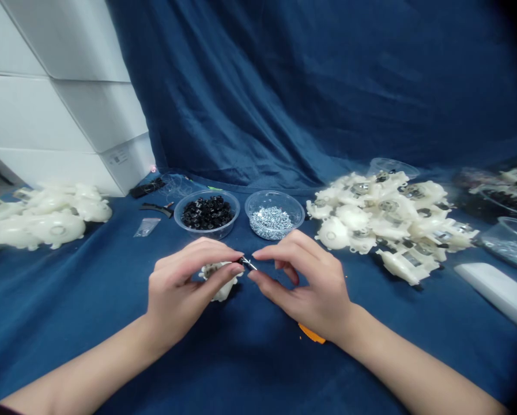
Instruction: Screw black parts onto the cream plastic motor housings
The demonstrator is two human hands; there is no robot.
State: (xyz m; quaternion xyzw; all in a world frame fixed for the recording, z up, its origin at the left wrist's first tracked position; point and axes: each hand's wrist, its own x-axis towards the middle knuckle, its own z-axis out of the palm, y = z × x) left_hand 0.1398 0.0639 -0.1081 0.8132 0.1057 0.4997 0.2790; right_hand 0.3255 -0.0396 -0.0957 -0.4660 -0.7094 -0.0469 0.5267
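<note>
The person's left hand (184,294) was curled almost shut, its fingers and thumb grasping a cream moulded plastic housing (220,290) held just above a dark blue cloth (258,369). The right hand (305,282) was partly open, its thumb and forefinger pinching a tiny black-and-silver metal piece (246,263) at the housing's edge, with the other fingers loosely bent. Just beyond the hands stood a round clear bowl (206,235) of small black parts (206,212) and, to its right, a round clear bowl (275,192) of silver screws (271,222). Heaps of cream plastic housings (383,213) lay to the far right, and another heap (37,216) lay to the far left.
</note>
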